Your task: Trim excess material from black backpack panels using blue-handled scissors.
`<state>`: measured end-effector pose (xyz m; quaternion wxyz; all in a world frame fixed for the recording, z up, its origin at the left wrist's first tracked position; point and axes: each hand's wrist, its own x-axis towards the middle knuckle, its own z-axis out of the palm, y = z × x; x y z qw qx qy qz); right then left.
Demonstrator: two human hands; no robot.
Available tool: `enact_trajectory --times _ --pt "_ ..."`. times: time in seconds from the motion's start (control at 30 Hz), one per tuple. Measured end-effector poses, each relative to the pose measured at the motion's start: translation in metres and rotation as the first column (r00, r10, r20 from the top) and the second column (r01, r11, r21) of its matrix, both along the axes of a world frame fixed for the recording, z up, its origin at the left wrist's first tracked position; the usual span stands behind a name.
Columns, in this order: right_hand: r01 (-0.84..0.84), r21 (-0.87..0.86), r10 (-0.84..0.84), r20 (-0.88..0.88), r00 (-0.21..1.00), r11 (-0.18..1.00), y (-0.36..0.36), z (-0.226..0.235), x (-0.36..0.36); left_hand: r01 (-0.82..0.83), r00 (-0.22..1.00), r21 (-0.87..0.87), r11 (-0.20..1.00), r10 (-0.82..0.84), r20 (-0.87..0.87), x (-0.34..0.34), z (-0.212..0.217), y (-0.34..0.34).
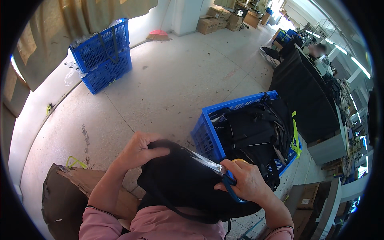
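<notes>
A black fabric item (184, 184), which looks like a bag with a narrow strap, lies across my lap. My left hand (138, 151) grips its far left edge, the thumb on top and the fingers partly hidden behind the cloth. My right hand (246, 180) is closed around the blue handle of a pair of scissors (208, 163). Their silver blades point left and away over the black fabric and look nearly closed. Whether the blade tips touch the cloth or a thread, I cannot tell.
Right ahead stands a blue plastic crate (220, 138) full of black bags (252, 128). Two stacked blue crates (102, 52) are at the far left by a curtain. Torn cardboard (86, 182) lies at my left. A person sits behind a black-draped table (300, 88) at right.
</notes>
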<state>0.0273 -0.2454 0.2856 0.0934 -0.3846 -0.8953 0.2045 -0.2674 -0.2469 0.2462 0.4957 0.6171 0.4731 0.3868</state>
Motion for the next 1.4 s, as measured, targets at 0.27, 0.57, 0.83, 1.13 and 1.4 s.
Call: enact_trajectory --times 0.27,0.57,0.83,1.13,1.4 --pt "0.026 0.033 -0.025 -0.037 0.999 0.999 0.002 -0.005 -0.003 -0.025 0.999 -0.040 0.999 0.026 0.021 -0.003 -0.008 0.004" --pt "0.069 0.087 -0.052 -0.178 0.983 0.994 0.001 -0.018 0.002 -0.069 0.994 0.040 0.997 0.072 -0.082 0.000 -0.018 0.008" --pt "0.082 -0.019 -0.084 -0.109 0.991 0.996 -0.002 -0.031 0.009 -0.104 0.995 -0.040 0.994 0.104 0.004 0.003 -0.027 0.008" --pt "0.086 -0.164 -0.107 -0.129 0.986 0.983 -0.011 -0.041 0.008 -0.095 0.993 -0.004 0.996 0.094 -0.073 -0.002 -0.032 0.001" --pt "0.124 -0.305 -0.168 -0.123 0.978 0.944 -0.020 -0.052 0.021 -0.033 0.996 0.009 0.999 0.034 -0.088 0.011 -0.035 0.002"
